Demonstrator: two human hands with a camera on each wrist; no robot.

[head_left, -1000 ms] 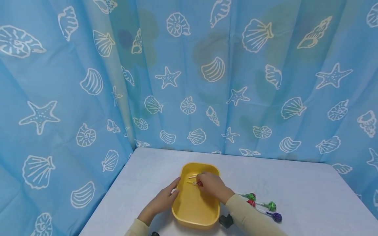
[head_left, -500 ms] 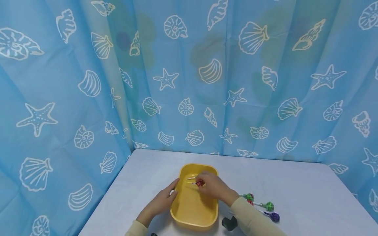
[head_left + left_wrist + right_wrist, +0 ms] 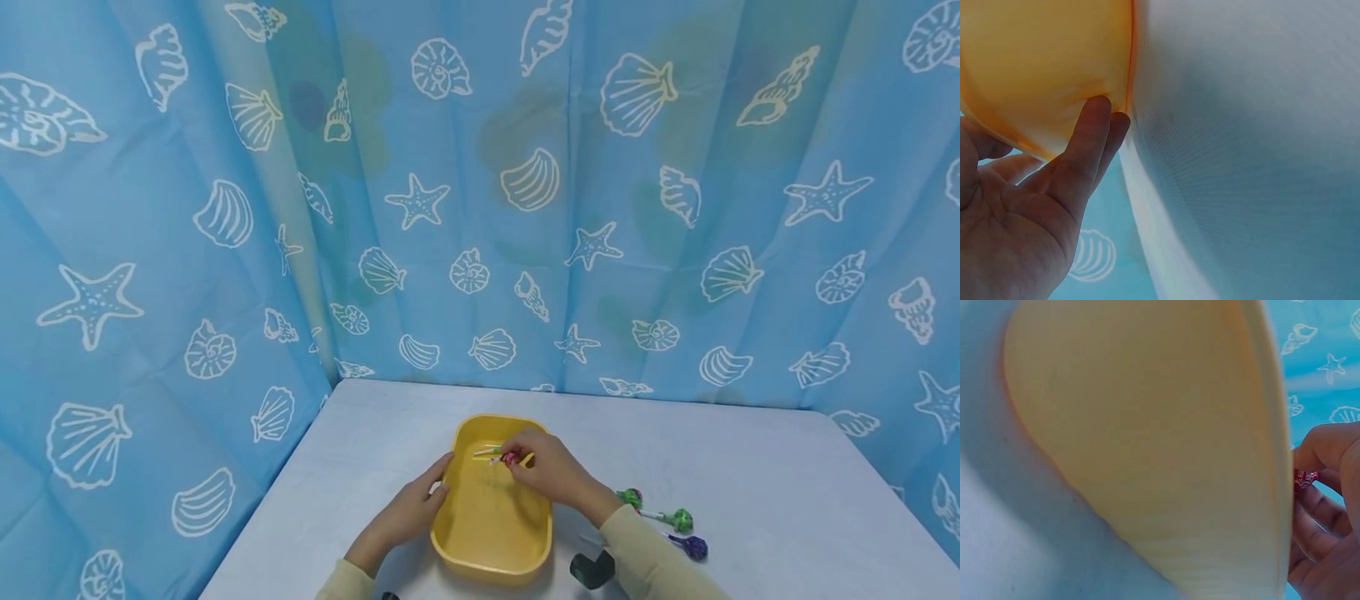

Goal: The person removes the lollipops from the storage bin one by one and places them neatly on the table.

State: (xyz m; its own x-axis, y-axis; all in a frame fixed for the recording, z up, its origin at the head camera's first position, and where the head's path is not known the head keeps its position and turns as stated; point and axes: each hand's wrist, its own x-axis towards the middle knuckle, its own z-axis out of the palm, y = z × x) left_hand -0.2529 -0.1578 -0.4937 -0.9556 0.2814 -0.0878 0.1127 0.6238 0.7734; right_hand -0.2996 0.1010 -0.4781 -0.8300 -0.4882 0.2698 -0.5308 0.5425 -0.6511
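Note:
A yellow tray (image 3: 491,533) stands on the white table. My left hand (image 3: 408,510) rests against its left side, with straight fingers (image 3: 1088,134) touching the outer wall. Over the far part of the tray, my right hand (image 3: 551,475) pinches a red-wrapped lollipop (image 3: 512,459) between thumb and fingers, its stick pointing left. Part of the red wrapper (image 3: 1305,480) shows between the fingers in the right wrist view. Beside it in the tray lies another lollipop (image 3: 487,452), its head mostly hidden by my hand.
Right of the tray, a green lollipop (image 3: 678,521), a purple lollipop (image 3: 694,547) and a red-green lollipop (image 3: 632,497) lie near my right forearm. A dark object (image 3: 592,571) sits beside that sleeve. A blue shell-print curtain (image 3: 465,217) hangs behind the table.
My right hand, with the red lollipop, has shifted slightly up and right relative to the tray. The left hand stays at the tray's side. The view has drifted slightly.

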